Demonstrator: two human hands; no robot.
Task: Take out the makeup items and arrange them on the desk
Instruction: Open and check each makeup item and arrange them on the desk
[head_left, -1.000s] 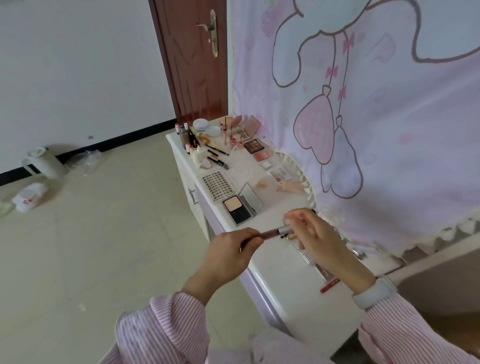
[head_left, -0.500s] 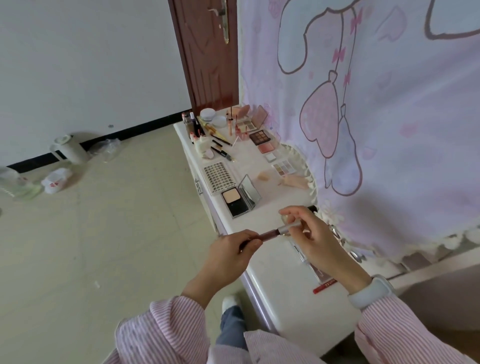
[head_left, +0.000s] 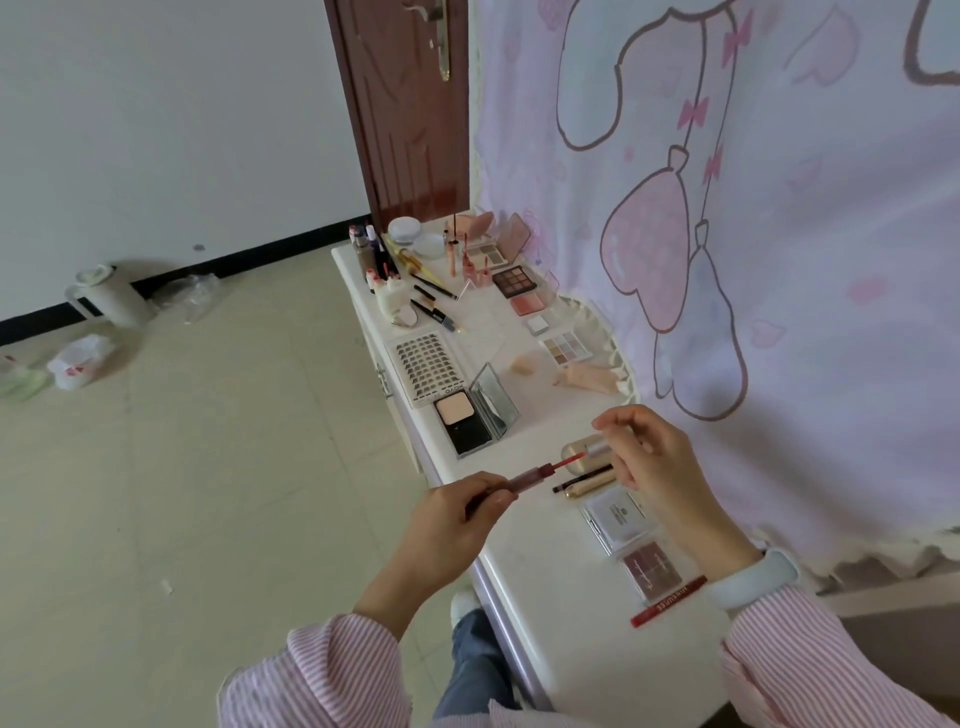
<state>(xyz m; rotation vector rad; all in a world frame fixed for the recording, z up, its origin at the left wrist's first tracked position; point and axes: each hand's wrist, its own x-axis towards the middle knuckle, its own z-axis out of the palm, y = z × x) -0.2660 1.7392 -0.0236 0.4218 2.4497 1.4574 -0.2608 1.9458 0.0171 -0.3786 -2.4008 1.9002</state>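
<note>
Above the desk (head_left: 561, 613), reddish uncapped lip-gloss tube (head_left: 530, 475)

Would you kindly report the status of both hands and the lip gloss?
Left hand grips lip gloss tube. Right hand holds cap, wand partly out. Gold pencil and white compact on desk below.

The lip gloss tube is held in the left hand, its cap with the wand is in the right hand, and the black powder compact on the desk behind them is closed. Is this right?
Not quite. The head view shows the black powder compact lying open, its mirrored lid raised. The rest holds: the left hand grips the lip gloss tube, and the right hand holds the cap with the wand.
</note>
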